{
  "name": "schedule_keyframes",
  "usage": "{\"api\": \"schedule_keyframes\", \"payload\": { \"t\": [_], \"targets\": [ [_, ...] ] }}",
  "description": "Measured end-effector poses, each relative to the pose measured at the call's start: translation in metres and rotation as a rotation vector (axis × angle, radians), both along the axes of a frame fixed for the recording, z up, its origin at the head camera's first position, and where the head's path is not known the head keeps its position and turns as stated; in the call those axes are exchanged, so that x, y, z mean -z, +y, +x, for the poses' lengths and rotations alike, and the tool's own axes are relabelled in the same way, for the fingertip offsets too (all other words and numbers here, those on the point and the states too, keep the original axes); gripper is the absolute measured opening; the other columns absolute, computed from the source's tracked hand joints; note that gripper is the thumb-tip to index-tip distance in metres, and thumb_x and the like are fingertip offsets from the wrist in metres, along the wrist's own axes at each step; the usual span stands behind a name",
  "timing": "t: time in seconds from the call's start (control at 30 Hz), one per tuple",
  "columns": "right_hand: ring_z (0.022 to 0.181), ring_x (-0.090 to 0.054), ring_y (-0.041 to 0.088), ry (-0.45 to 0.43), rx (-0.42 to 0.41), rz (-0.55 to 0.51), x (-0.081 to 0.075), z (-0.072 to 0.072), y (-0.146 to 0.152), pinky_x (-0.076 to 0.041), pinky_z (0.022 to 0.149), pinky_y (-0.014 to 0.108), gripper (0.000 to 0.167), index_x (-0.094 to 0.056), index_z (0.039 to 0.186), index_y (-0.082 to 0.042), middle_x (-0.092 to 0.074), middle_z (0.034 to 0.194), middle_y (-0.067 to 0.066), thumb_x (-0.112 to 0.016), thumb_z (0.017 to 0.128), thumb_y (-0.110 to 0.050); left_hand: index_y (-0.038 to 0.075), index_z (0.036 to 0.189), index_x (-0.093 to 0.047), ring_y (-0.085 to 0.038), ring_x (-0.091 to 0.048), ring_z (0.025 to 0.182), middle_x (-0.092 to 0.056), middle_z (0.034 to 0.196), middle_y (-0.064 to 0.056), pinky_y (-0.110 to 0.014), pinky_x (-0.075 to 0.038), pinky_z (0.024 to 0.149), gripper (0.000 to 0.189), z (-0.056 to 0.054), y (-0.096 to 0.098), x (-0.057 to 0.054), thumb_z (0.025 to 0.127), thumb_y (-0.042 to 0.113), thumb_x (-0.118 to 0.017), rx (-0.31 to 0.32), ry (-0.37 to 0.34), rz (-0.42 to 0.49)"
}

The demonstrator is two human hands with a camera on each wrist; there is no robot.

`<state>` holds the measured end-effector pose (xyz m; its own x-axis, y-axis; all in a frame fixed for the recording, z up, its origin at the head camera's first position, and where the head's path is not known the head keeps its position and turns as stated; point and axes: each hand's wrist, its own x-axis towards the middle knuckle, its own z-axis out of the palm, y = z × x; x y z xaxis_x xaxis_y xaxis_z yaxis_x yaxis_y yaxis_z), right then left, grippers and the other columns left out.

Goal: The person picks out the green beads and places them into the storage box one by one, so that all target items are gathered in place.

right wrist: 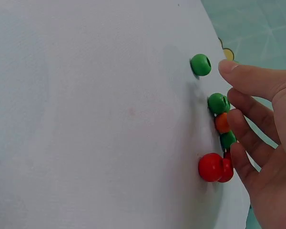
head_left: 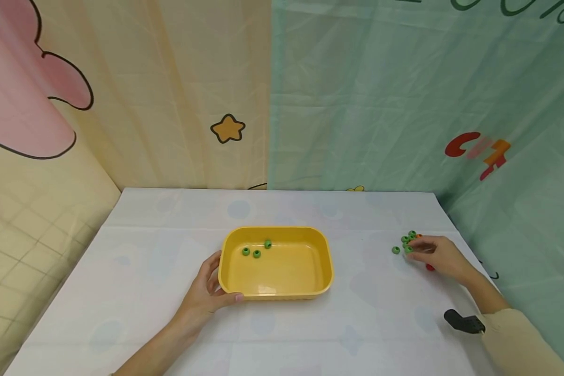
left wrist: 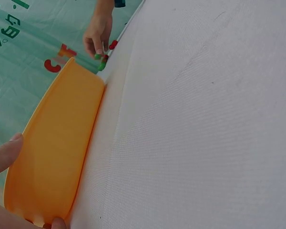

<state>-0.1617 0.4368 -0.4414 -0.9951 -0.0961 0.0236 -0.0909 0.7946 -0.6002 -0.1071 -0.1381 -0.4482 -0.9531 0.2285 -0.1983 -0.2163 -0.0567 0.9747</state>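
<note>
In the head view, a large printed cloth wall [head_left: 357, 104], cream toward eleven o'clock and green toward one o'clock, is hanging behind a wide table covered with white, faintly patterned cloth [head_left: 348, 334]. A yellow, shallow, rounded-rectangular tray [head_left: 286, 271] is standing near the middle of this table. At four o'clock, a pale beige sleeve [head_left: 521, 339] is covering the person's right forearm.

The left hand [head_left: 204, 296] is clasping the tray at its eight o'clock corner; the thumb is lying on the near rim. The right hand [head_left: 444, 257] is hovering to the tray's three o'clock, close over some beads. In the right wrist view its thumb and fingers are standing apart, slightly bent, and nothing is showing between them. A black, bent object [head_left: 463, 322] is sticking out by the sleeve's end, at five o'clock from this hand.

Three small, round, green beads with holes [head_left: 257, 254] are lying inside the tray, between nine and eleven o'clock from its centre. Around the right fingertips, more green beads [head_left: 412, 234] are lying with an orange round bead [right wrist: 222, 123] and two glossy red beads [right wrist: 210, 167]. One lone green bead [right wrist: 199, 65] is resting just beside them, at nine o'clock from the right hand.
</note>
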Motion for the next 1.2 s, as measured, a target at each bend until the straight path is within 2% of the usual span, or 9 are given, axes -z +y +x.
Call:
{"api": "schedule_keyframes", "payload": {
  "t": [0.27, 0.53, 0.8, 1.2],
  "targets": [
    [0.096, -0.064, 0.018, -0.002, -0.008, -0.011, -0.009, -0.009, -0.009, -0.056, 0.074, 0.020, 0.033, -0.074, 0.115, -0.002, -0.072, 0.108, 0.010, -0.082, 0.092, -0.023, 0.017, 0.164, -0.014, -0.033, -0.031, 0.149, -0.018, 0.168, -0.005, -0.031, -0.043, 0.112, 0.112, 0.000, 0.000, -0.001, 0.081, 0.001, -0.088, 0.003, 0.004, -0.007],
    [0.098, -0.065, 0.027, -0.022, -0.028, -0.045, -0.013, -0.018, -0.022, -0.057, 0.076, 0.021, 0.033, -0.073, 0.116, -0.001, -0.071, 0.106, 0.009, -0.081, 0.093, -0.023, 0.018, 0.164, -0.015, -0.034, -0.032, 0.149, -0.018, 0.168, -0.005, -0.032, -0.045, 0.111, 0.112, 0.001, 0.000, -0.001, 0.081, 0.000, -0.087, 0.005, 0.007, 0.006],
    [0.101, -0.064, 0.028, 0.000, -0.080, -0.033, -0.017, -0.029, -0.038, -0.057, 0.082, 0.024, 0.030, -0.074, 0.114, -0.004, -0.072, 0.107, 0.007, -0.081, 0.093, -0.024, 0.017, 0.164, -0.015, -0.033, -0.029, 0.150, -0.017, 0.168, -0.005, -0.032, -0.042, 0.113, 0.111, 0.001, 0.000, -0.002, 0.081, 0.001, -0.087, 0.005, 0.010, -0.004],
    [0.103, -0.063, 0.028, -0.006, -0.162, -0.040, -0.024, -0.047, -0.064, -0.057, 0.084, 0.024, 0.027, -0.075, 0.111, -0.003, -0.071, 0.107, 0.005, -0.082, 0.092, -0.020, 0.018, 0.164, -0.016, -0.034, -0.031, 0.149, -0.018, 0.168, -0.005, -0.032, -0.044, 0.111, 0.112, 0.000, 0.000, -0.002, 0.080, -0.001, -0.088, -0.002, -0.002, -0.011]
  ]
}}
